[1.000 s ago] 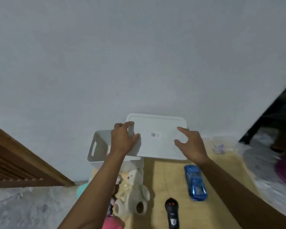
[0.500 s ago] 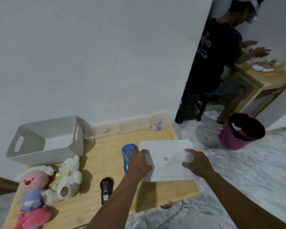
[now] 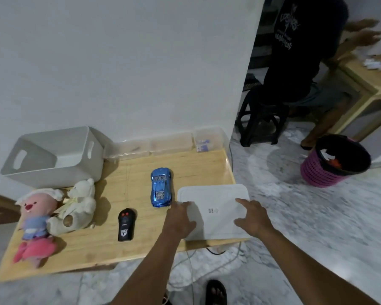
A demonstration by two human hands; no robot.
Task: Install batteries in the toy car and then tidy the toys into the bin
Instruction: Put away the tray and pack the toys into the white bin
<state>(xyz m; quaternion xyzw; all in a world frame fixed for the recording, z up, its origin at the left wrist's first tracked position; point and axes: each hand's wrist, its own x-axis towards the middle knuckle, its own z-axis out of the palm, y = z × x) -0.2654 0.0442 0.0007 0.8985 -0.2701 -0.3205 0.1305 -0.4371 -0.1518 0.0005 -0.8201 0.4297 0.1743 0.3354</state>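
Far to the left of the left hand, at the back of the counter [image 3: 110,249], the white bin [image 3: 53,155] stands against the wall with its open top up; nothing shows above its rim.
In front of the bin, well to the left of both hands, the pink plush [image 3: 34,216] lies on its back; the white teddy bear [image 3: 78,205] lies touching its right side.
The black remote [image 3: 125,225] lies flat between the bear and the left hand, red buttons at its far end.
The blue toy car [image 3: 161,190] sits on its wheels just beyond and to the left of the left hand, close beside the white lid [image 3: 216,198]; whether they touch cannot be told.
The lid lies flat on the counter's near right corner, its right edge overhanging slightly.
The left hand [image 3: 180,219] rests on the lid's left portion, fingers spread and laid flat; the right hand [image 3: 252,219] rests on the right portion, fingers likewise spread wide; neither is wrapped around the lid.
Beyond the hands, clear containers [image 3: 169,144] line the wall.
Well to the right of the right hand, a pink waste basket [image 3: 330,172] stands on the marble floor; beyond it a person in a black shirt [image 3: 299,51] sits on a black stool [image 3: 260,119] at a wooden table [image 3: 361,84].
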